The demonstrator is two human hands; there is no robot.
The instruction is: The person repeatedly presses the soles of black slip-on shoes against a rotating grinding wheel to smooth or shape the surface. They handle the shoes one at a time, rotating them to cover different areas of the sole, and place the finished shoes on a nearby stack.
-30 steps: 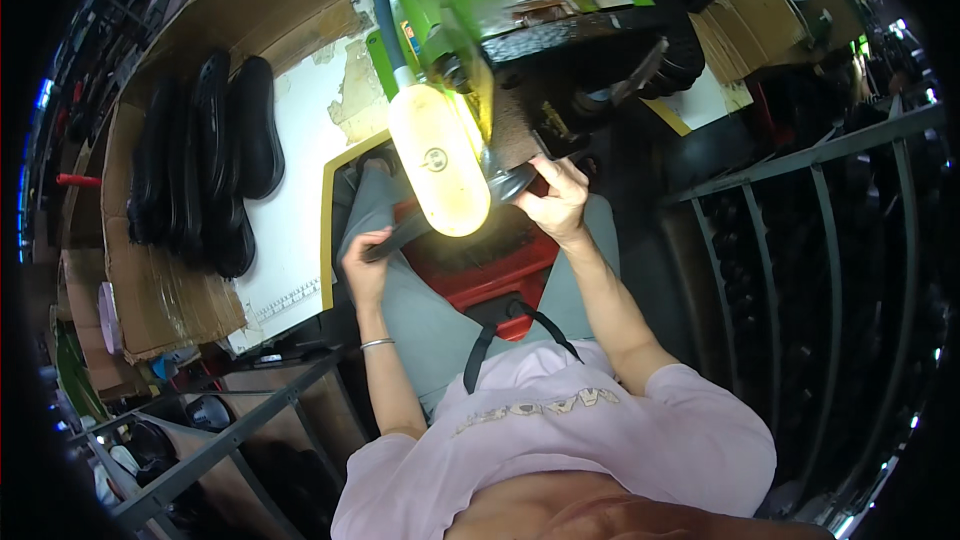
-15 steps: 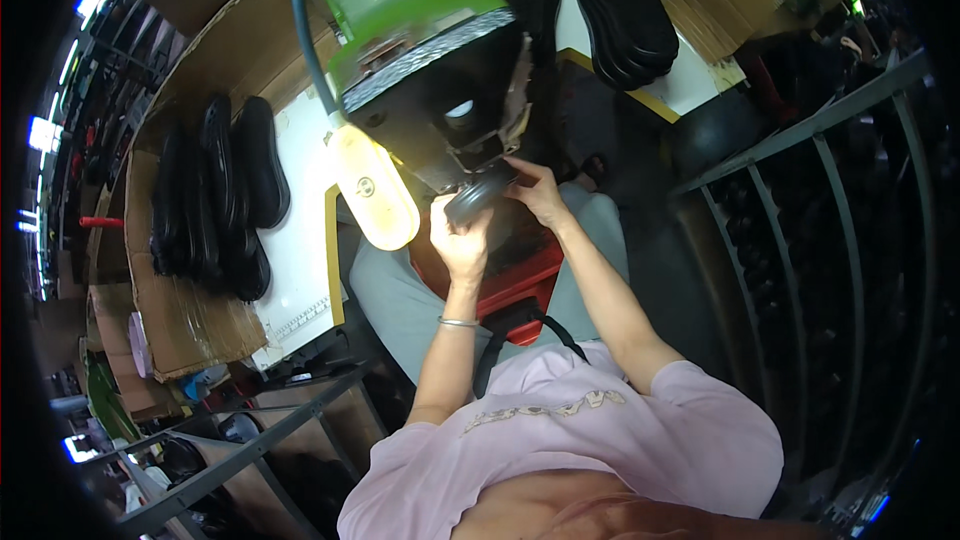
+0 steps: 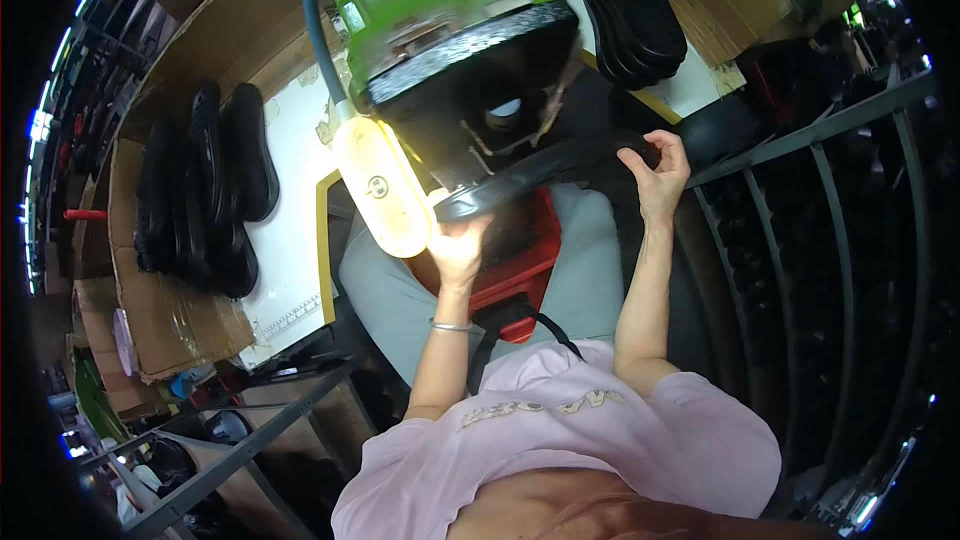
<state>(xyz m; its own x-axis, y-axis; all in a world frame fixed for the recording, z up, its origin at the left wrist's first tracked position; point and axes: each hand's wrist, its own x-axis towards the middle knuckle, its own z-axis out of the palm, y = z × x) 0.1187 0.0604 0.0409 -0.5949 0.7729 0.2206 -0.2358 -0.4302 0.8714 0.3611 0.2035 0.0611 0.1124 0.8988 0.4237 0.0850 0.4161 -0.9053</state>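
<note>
Bright glare around the yellow lamp (image 3: pixel 385 185), black fisheye rim, dim right side, possibly blurry.

White table (image 3: pixel 288 240) is edged in yellow, bordered by cardboard (image 3: pixel 185 332), lit by lamp (image 3: pixel 385 190). Right side is fenced by rail (image 3: pixel 780 143). Lights (image 3: pixel 40 125) seen far left.

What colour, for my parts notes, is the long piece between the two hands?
The long piece is black, greyish where light catches it, in the head view.

The green machine (image 3: pixel 445 40) blocked twelve o'clock and a metal railing (image 3: pixel 817 134) three; room lay open at six (between the forearms (image 3: pixel 643 285)).
</note>
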